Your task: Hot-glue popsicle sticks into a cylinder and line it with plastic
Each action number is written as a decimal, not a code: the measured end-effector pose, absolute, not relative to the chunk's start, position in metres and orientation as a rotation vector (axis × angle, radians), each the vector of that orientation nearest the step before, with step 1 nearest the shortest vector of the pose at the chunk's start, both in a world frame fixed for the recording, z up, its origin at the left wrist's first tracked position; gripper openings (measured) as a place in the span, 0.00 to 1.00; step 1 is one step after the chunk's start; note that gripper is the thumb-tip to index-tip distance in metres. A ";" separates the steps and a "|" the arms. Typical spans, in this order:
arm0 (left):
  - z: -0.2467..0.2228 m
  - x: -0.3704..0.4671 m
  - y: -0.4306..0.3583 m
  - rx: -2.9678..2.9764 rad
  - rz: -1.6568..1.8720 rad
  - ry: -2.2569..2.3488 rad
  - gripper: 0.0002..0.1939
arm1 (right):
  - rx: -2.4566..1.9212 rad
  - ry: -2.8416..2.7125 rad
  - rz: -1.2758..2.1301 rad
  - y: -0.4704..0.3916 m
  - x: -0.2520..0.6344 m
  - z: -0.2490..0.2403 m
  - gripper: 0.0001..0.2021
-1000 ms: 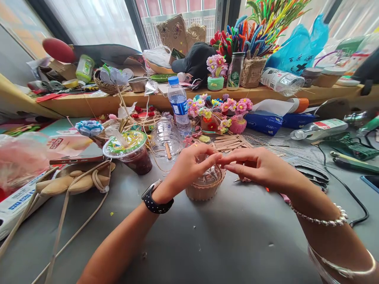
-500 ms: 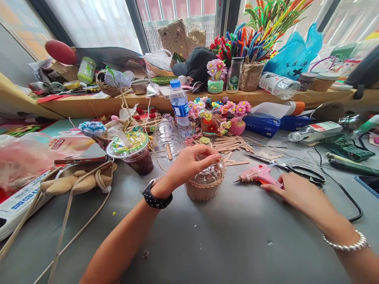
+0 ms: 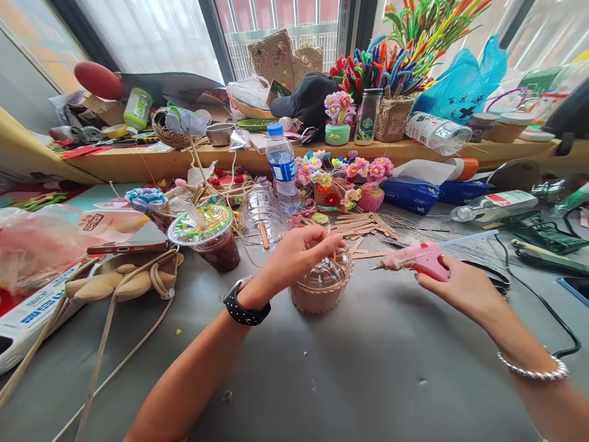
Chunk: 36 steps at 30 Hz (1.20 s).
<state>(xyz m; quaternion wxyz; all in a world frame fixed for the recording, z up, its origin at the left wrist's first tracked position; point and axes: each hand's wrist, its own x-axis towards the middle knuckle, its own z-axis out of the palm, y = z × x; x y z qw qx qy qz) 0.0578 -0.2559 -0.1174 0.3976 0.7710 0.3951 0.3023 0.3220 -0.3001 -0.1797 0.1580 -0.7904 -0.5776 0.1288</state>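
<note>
In front of me on the grey table stands a small round container (image 3: pixel 317 298), clear plastic inside and craft sticks around its wall. My left hand (image 3: pixel 301 252) reaches over its far rim, thumb and fingers pinched together. A thin pale bit shows at those fingertips, but I cannot make out what it is. My right hand (image 3: pixel 464 285) grips a pink hot glue gun (image 3: pixel 421 259) by its handle, raised over the table. The gun's nozzle points left toward the container, apart from it, and a clear glue stick (image 3: pixel 469 237) sticks out of its back.
Loose craft sticks (image 3: pixel 365 224) and thin wires lie behind the container. Scissors (image 3: pixel 488 276) rest partly hidden under my right hand. A lidded drink cup (image 3: pixel 202 236), a water bottle (image 3: pixel 280 169) and yarn flowers (image 3: pixel 343 175) stand behind. A black cord (image 3: pixel 538 294) runs along the right.
My right hand has closed around the glue gun and lifted it from beside the scissors. My left hand stays at the container, almost unmoved.
</note>
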 end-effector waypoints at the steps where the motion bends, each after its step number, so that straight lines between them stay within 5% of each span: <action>1: -0.117 0.058 -0.256 1.952 0.769 0.994 0.17 | -2.260 -1.579 0.324 -0.302 0.321 -0.178 0.14; 17: -0.118 0.058 -0.255 1.997 0.755 1.038 0.17 | -1.706 -1.557 -0.403 -0.328 0.278 -0.189 0.15; 36: -0.118 0.059 -0.255 1.985 0.764 1.042 0.17 | -1.810 -1.544 -0.364 -0.332 0.274 -0.197 0.11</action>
